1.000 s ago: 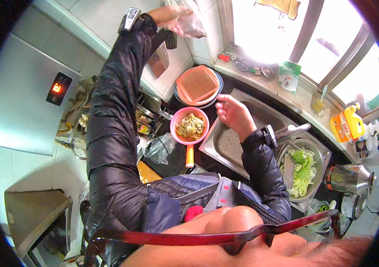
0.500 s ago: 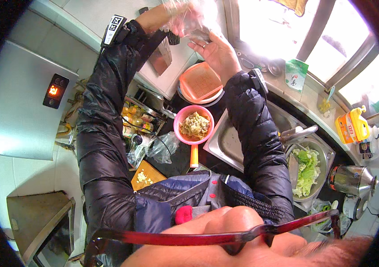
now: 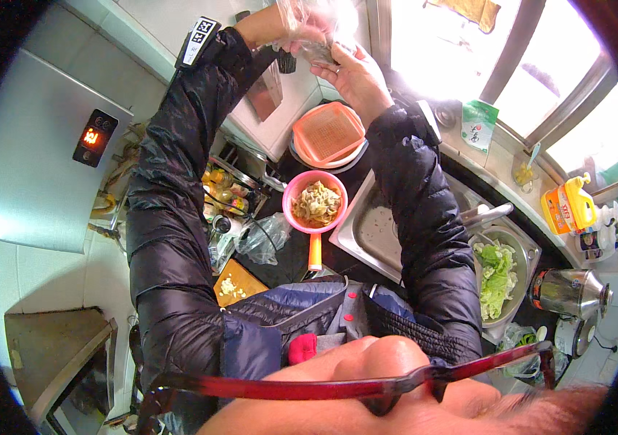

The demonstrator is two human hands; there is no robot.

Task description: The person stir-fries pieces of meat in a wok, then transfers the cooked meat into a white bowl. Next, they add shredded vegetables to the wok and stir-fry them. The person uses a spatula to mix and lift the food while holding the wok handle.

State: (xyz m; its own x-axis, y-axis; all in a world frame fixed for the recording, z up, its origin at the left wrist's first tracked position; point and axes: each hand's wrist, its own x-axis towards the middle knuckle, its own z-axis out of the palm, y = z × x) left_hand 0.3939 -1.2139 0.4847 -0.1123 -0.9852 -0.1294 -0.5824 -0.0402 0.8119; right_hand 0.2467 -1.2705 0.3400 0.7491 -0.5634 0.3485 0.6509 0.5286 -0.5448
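Note:
A clear, crinkled plastic bag (image 3: pixel 307 32) is held high at the top of the view, in front of the white tiled wall. My left hand (image 3: pixel 280 29) is closed on it, its fingers partly seen through the plastic. My right hand (image 3: pixel 352 78) grips the bag's lower right part between thumb and fingers. Below them lie a peach plastic basket (image 3: pixel 331 130) on stacked round basins and a pink-rimmed, orange-handled bowl (image 3: pixel 315 204) of pale, mushroom-like food.
A steel sink (image 3: pixel 371 232) holds a basin of leafy greens (image 3: pixel 496 268). A cutting board (image 3: pixel 247 286) with chopped white bits, a bottle rack (image 3: pixel 225 188), a steel pot (image 3: pixel 566 291) and a yellow jug (image 3: pixel 570 204) surround the counter. A range hood (image 3: pixel 30 174) juts at left.
My right hand has risen from over the sink to the plastic bag and now grips it. My left hand stays on the bag, shifting slightly.

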